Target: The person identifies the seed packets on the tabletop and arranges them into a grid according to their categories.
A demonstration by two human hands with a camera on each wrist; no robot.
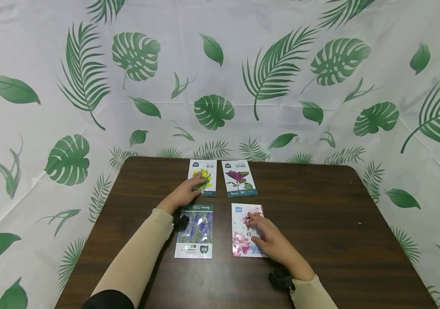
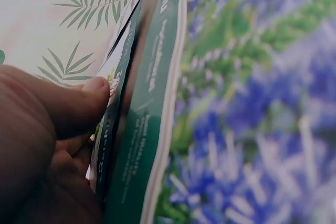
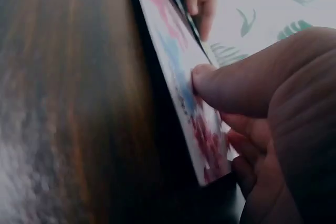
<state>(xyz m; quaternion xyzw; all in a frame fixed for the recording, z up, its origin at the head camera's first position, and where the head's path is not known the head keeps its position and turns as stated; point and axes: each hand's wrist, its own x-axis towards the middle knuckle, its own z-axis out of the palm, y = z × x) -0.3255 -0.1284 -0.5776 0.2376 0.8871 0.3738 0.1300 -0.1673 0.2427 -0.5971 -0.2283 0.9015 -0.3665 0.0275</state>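
Four flat flower-seed-style packets would be several; they lie in two rows on the brown table. My left hand (image 1: 183, 194) rests on the back-left packet with yellow flowers (image 1: 207, 178), fingers spread over its left and lower part. Below that hand lies the packet with purple-blue flowers (image 1: 194, 231), large in the left wrist view (image 2: 252, 108). My right hand (image 1: 271, 240) rests on the front-right packet with pink blossoms (image 1: 241, 231), covering its right side. In the right wrist view the thumb (image 3: 223, 87) touches that packet's printed face. Neither hand grips anything.
At the back right lies a packet with a dark magenta flower (image 1: 239, 178), untouched by either hand. The dark wood table (image 1: 312, 206) stretches to both sides. Behind it hangs a white cloth (image 1: 181, 51) with green leaf prints.
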